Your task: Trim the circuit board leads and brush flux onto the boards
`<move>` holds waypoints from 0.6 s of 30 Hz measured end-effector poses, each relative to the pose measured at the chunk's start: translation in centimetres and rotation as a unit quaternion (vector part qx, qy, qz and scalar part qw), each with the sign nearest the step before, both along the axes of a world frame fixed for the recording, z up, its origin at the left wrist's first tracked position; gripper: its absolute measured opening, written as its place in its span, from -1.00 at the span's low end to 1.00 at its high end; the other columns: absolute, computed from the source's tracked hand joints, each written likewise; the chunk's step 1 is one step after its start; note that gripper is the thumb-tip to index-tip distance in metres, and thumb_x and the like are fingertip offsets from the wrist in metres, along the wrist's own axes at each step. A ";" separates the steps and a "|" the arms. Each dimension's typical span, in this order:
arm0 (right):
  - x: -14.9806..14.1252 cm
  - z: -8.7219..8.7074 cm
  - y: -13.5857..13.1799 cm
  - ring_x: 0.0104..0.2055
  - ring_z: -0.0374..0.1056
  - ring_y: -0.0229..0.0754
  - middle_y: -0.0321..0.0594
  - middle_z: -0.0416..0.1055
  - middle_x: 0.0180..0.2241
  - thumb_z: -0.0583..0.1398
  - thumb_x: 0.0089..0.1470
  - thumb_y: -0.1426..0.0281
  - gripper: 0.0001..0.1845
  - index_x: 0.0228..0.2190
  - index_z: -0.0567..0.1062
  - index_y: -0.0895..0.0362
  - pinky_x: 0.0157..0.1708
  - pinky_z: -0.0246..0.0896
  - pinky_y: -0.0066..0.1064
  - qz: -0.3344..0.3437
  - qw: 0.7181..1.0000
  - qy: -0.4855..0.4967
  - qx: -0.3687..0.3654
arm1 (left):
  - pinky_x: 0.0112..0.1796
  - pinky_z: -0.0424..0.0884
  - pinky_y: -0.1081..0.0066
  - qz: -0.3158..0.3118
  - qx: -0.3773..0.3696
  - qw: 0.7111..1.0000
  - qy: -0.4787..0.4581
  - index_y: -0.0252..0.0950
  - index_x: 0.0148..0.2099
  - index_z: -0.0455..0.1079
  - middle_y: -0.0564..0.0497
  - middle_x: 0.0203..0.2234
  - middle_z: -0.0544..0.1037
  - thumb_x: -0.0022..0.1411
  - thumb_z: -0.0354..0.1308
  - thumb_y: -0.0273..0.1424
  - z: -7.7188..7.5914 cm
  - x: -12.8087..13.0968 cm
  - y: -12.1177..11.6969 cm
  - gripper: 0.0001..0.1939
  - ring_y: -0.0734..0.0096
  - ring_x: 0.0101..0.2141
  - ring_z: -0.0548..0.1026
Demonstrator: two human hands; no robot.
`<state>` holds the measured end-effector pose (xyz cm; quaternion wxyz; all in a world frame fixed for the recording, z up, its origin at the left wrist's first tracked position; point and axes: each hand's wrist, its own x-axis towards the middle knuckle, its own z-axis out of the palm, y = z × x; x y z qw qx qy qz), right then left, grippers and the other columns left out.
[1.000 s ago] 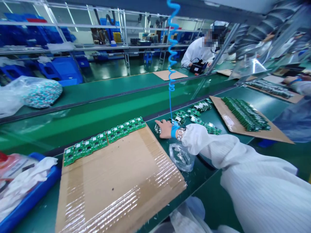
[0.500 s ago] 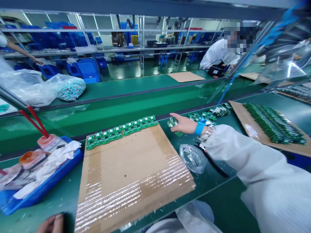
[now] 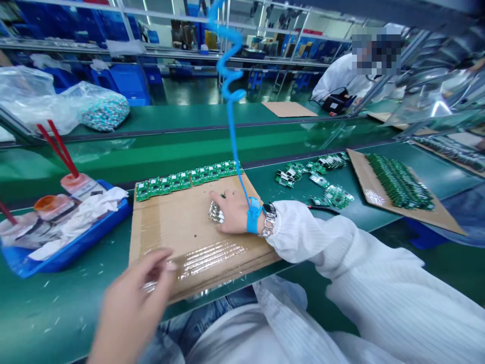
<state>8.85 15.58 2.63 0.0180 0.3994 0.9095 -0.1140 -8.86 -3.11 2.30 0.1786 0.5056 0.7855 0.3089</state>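
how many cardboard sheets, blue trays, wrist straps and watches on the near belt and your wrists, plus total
cardboard sheets: 2
blue trays: 1
blue wrist straps: 1
metal wristwatches: 1
total: 5

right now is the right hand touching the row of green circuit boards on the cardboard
Apart. The head view shows bare cardboard between the right hand and the row of green circuit boards, with a plain gap past the fingertips.
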 end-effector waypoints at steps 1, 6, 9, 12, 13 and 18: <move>0.1 -0.1 0.1 -0.08 0.30 0.22 0.10 0.31 -0.08 0.24 -0.21 0.12 -0.08 0.18 0.12 0.11 -0.21 0.25 -0.10 -0.005 1.000 0.001 0.001 | -0.35 0.38 0.39 -0.034 -0.022 0.996 -0.086 -0.21 -0.17 0.41 0.03 -0.42 0.55 0.11 0.09 -0.18 0.3 1.8 1.9 -0.71 0.29 -0.39 0.50; 0.5 -0.1 0.2 0.06 0.20 0.29 0.14 0.25 0.01 0.24 -0.20 0.00 0.03 0.23 0.03 0.11 -0.05 0.14 0.01 -0.041 0.997 0.041 -0.059 | -0.32 0.38 0.34 -0.037 -0.053 0.978 -0.197 -0.39 0.05 0.29 -0.01 -0.48 0.53 -0.03 0.14 -0.48 -2.1 6.7 9.8 -0.48 0.27 -0.42 0.49; 1.0 0.2 0.4 0.07 0.22 0.25 0.16 0.25 0.02 0.21 -0.08 0.09 -0.07 0.24 0.03 0.15 -0.01 0.12 -0.02 -0.049 0.991 0.073 -0.099 | -0.33 0.39 0.37 -0.006 -0.038 0.976 -0.215 -0.40 0.22 0.08 -0.01 -0.45 0.53 0.03 0.15 -0.45 -3.6 6.9 11.5 -0.31 0.32 -0.42 0.50; 1.7 0.5 1.1 0.06 0.26 0.13 0.12 0.26 0.03 0.15 0.00 0.12 -0.13 0.24 0.01 0.18 0.02 0.13 -0.13 -0.045 0.981 0.115 -0.148 | -0.32 0.39 0.38 0.019 -0.035 0.977 -0.208 -0.43 0.29 -0.08 -0.04 -0.41 0.54 0.06 0.15 -0.40 -3.5 6.9 11.7 -0.20 0.32 -0.41 0.51; 2.0 0.6 1.3 0.06 0.26 0.08 0.08 0.27 0.04 0.13 0.02 0.12 -0.15 0.25 0.01 0.18 0.03 0.13 -0.17 -0.044 0.976 0.130 -0.166 | -0.31 0.39 0.37 0.026 -0.037 0.979 -0.200 -0.45 0.30 -0.11 -0.06 -0.39 0.54 0.07 0.15 -0.39 -3.2 6.9 11.7 -0.18 0.30 -0.39 0.51; 3.2 1.0 2.1 0.01 0.29 -0.01 0.02 0.31 0.04 0.04 0.07 0.03 -0.19 0.24 0.02 0.17 -0.08 0.25 -0.23 -0.083 0.933 0.198 -0.289 | -0.22 0.37 0.30 0.025 -0.068 0.989 -0.126 -0.48 0.33 -0.16 -0.24 -0.16 0.52 0.02 0.19 -0.33 -1.1 7.3 12.2 -0.08 0.15 -0.22 0.51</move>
